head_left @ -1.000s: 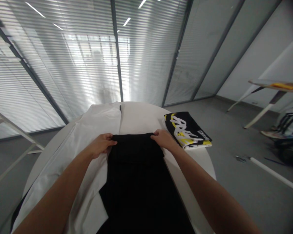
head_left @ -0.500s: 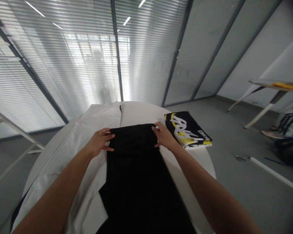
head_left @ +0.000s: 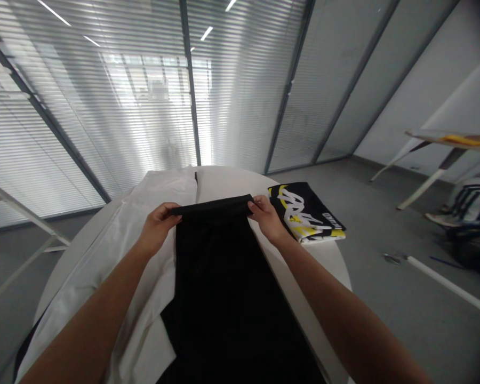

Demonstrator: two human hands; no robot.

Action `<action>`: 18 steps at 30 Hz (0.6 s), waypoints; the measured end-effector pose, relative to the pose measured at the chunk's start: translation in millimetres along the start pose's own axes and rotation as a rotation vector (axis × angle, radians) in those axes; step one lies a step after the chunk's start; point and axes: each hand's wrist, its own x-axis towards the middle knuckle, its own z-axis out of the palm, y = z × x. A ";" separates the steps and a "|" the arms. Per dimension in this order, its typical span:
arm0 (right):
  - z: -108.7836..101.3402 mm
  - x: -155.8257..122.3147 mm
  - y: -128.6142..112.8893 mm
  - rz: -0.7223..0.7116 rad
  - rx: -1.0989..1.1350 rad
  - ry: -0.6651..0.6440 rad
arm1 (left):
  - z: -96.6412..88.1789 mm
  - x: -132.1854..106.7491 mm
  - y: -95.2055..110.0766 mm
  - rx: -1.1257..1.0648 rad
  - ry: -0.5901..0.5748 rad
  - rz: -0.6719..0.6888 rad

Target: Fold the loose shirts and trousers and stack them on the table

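Observation:
A long black garment (head_left: pixel 220 288) lies flat down the middle of a round white table (head_left: pixel 324 272), over a white garment (head_left: pixel 104 277) that spreads to the left and hangs over the table's edge. My left hand (head_left: pixel 157 228) pinches the far left corner of the black garment's folded top edge. My right hand (head_left: pixel 267 218) pinches the far right corner of that edge. A narrow folded band shows along the edge. A folded black-and-yellow printed garment (head_left: pixel 304 213) sits just beyond my right hand, not touching it.
Glass partitions with blinds (head_left: pixel 104 96) stand beyond the table. Grey floor surrounds it. At the right are a white tube (head_left: pixel 444 280) on the floor, a striped bag (head_left: pixel 470 208), and a small table (head_left: pixel 444 140) with a yellow item.
Both hands have moved away from me, carrying the black garment's top edge farther across the table. The folded band at that edge has become much narrower.

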 end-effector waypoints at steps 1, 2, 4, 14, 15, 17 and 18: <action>1.2 -0.6 -0.7 0.007 0.034 -0.014 | -1.9 0.7 -1.6 0.015 -0.003 0.016; 2.2 -1.5 -1.4 0.018 0.063 -0.026 | -3.5 1.2 -2.6 0.028 -0.010 0.027; 3.6 -3.0 -2.2 0.038 0.111 -0.034 | -5.5 1.4 -3.2 0.057 -0.028 0.049; -3.6 -2.8 0.9 0.056 0.201 -0.020 | -4.6 -4.4 10.1 0.113 -0.168 0.070; -3.8 -3.0 0.5 0.061 0.193 -0.015 | -4.6 -4.9 11.7 0.113 -0.187 0.064; -3.7 -3.6 -0.4 0.072 0.170 -0.011 | -5.0 -5.7 14.3 0.117 -0.217 0.054; -3.7 -3.9 -0.7 0.074 0.158 -0.014 | -5.3 -5.9 15.3 0.119 -0.231 0.049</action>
